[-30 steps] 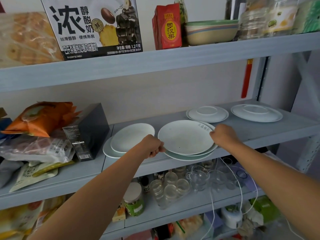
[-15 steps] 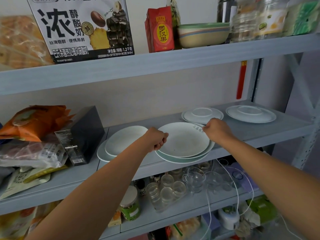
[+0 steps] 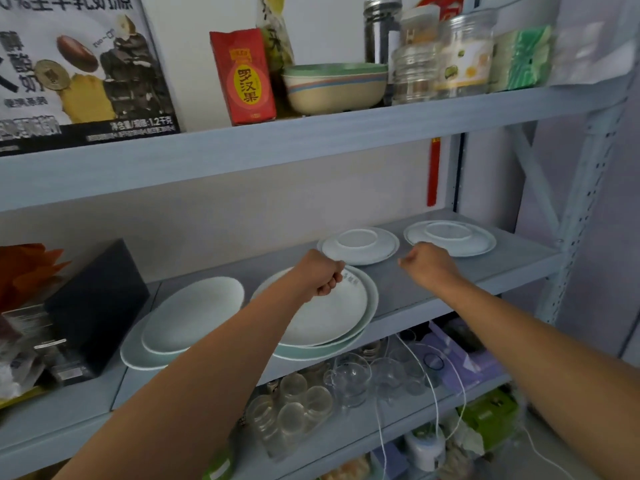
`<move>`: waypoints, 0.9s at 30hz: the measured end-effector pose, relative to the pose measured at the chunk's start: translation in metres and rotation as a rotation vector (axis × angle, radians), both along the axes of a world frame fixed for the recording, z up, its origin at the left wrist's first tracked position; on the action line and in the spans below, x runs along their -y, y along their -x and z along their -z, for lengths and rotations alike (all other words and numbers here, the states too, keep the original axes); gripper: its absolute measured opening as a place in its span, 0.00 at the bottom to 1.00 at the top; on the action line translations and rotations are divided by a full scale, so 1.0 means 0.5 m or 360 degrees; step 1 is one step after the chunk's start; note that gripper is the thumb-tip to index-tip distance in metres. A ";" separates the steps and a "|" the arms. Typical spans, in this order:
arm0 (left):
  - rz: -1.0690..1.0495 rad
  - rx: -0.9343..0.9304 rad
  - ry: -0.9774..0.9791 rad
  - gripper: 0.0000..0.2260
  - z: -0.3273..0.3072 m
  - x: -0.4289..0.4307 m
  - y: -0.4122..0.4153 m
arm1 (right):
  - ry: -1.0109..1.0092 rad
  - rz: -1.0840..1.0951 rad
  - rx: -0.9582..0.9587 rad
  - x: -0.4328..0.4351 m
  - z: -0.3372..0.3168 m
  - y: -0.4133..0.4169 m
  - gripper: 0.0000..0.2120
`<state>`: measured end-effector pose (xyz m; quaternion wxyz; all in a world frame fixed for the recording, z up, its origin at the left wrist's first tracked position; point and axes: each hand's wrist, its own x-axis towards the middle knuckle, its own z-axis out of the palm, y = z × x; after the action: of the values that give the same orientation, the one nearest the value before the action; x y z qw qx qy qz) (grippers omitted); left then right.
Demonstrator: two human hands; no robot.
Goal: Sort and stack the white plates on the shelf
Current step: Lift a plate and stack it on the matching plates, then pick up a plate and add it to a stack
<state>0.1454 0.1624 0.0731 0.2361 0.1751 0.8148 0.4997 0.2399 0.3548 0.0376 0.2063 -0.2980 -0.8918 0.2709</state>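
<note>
Four lots of white plates sit on the middle shelf point(image 3: 433, 299). A front stack point(image 3: 332, 320) overhangs the front edge; the left stack point(image 3: 187, 320) lies just beside it, near a black box point(image 3: 93, 306). Two upturned plates lie toward the back edge – one point(image 3: 360, 245) mid-shelf, one point(image 3: 450, 239) near the right corner. The left hand point(image 3: 320, 271) is curled into a fist over the front stack's far rim, holding nothing. The right hand point(image 3: 427, 263) is loosely curled, empty, above bare shelf between the front stack and the right plate – open room there
</note>
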 end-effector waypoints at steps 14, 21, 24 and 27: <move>0.0254 -0.0221 0.0137 0.14 0.007 -0.436 0.004 | 0.0065 0.0142 -0.0057 -0.332 0.003 -0.044 0.16; 0.0555 -0.1227 0.0595 0.21 0.068 -0.538 0.058 | -0.0029 -0.0064 0.0023 -0.414 0.031 0.009 0.24; 0.0736 -0.1381 0.0833 0.38 0.091 -0.560 0.078 | -0.0021 -0.0140 0.0110 -0.431 0.041 0.027 0.34; 0.0830 -0.1523 0.0949 0.44 0.114 -0.578 0.102 | -0.0060 -0.0174 0.0242 -0.447 0.055 0.044 0.42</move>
<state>0.0945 0.4515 0.0163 -0.0021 0.4996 0.8652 0.0424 0.2178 0.5783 0.0101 0.1284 -0.2647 -0.9247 0.2415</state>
